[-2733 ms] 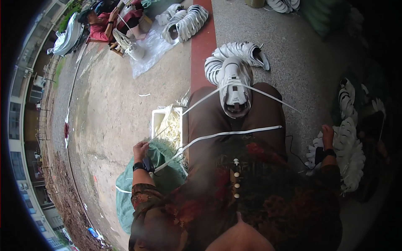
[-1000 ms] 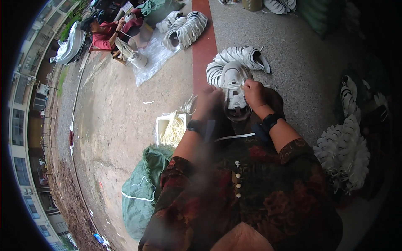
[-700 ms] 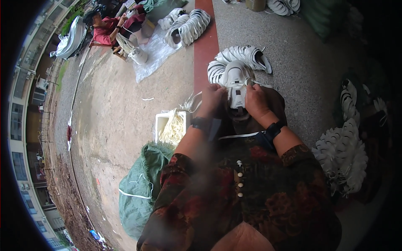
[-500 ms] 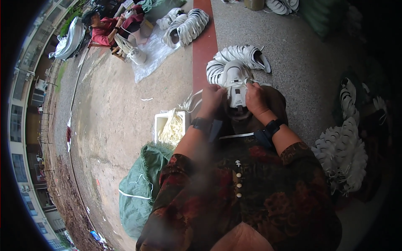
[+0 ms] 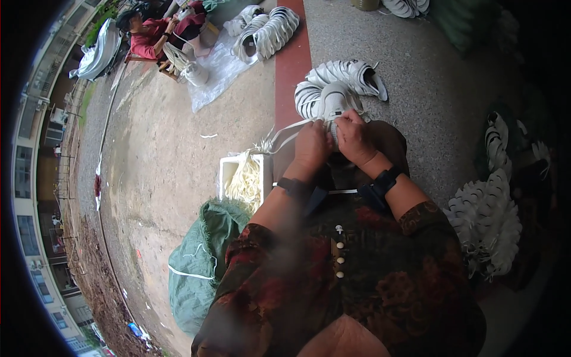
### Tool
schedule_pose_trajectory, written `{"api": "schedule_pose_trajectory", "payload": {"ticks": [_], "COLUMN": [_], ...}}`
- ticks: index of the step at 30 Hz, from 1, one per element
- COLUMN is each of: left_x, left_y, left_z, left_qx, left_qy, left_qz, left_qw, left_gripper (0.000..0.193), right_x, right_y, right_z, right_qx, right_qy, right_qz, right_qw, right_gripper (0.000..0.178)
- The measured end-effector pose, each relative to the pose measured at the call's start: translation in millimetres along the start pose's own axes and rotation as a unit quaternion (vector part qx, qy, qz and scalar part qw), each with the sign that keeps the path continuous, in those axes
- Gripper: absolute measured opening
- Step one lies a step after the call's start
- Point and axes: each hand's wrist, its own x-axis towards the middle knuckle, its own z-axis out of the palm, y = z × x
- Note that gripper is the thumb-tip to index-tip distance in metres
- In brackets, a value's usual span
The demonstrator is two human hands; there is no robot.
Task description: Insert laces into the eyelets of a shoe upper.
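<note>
A light grey shoe upper (image 5: pixel 334 100) rests on my lap, toe end pointing away, and my two hands cover its nearer half. My left hand (image 5: pixel 313 144) is closed at the left edge of the opening, with a white shoelace (image 5: pixel 289 128) running out of it to the left. Close beside it, my right hand (image 5: pixel 354 141) pinches at the lace over the front of the upper; its fingertips hide most of what they grip. Behind the upper lies a curved row of nested white shoe uppers (image 5: pixel 342 74).
A white box of loose cream laces (image 5: pixel 244 178) stands left of my lap, beside a green woven sack (image 5: pixel 199 271). More stacked uppers (image 5: pixel 488 223) lie at the right. Far left, a seated person in red (image 5: pixel 151 38) works near plastic sheeting (image 5: pixel 217 80) and another row of uppers (image 5: pixel 276 33).
Both hands have come closer together over the upper. My right hand has moved left and inward, and the fingers now cover more of the tongue area.
</note>
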Motion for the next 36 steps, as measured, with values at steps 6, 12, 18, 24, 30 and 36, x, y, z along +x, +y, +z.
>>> {"api": "schedule_pose_trajectory", "payload": {"ticks": [6, 12, 18, 24, 30, 36], "left_x": [0.3, 3.4, -7.1, -6.2, 9.1, 11.6], "left_y": [-10.8, -8.4, -4.5, 7.8, 6.3, 9.4], "left_z": [7.5, 3.3, -0.6, -2.6, -5.2, 3.2], "left_qx": [-0.043, -0.095, -0.147, -0.165, -0.114, -0.038], "left_qy": [-0.011, -0.044, 0.037, 0.077, -0.028, -0.031], "left_qz": [-0.017, -0.058, -0.092, 0.016, 0.158, 0.079], "left_qw": [0.999, 0.993, 0.984, 0.983, 0.980, 0.996], "left_gripper": [0.016, 0.017, 0.015, 0.015, 0.016, 0.011], "right_x": [0.1, 2.3, -7.2, -15.1, -12.0, -19.1], "right_y": [0.6, 1.3, 0.8, 7.5, 14.1, 9.7], "right_z": [17.8, 23.4, -12.6, -53.9, -34.0, -21.3], "right_qx": [-0.049, -0.108, -0.118, -0.039, 0.053, -0.106], "right_qy": [-0.036, -0.038, 0.024, -0.014, -0.007, -0.013], "right_qz": [0.016, 0.000, -0.048, -0.022, 0.006, 0.115], "right_qw": [0.998, 0.993, 0.992, 0.999, 0.999, 0.988], "right_gripper": [0.004, 0.002, 0.006, 0.006, 0.004, 0.008]}}
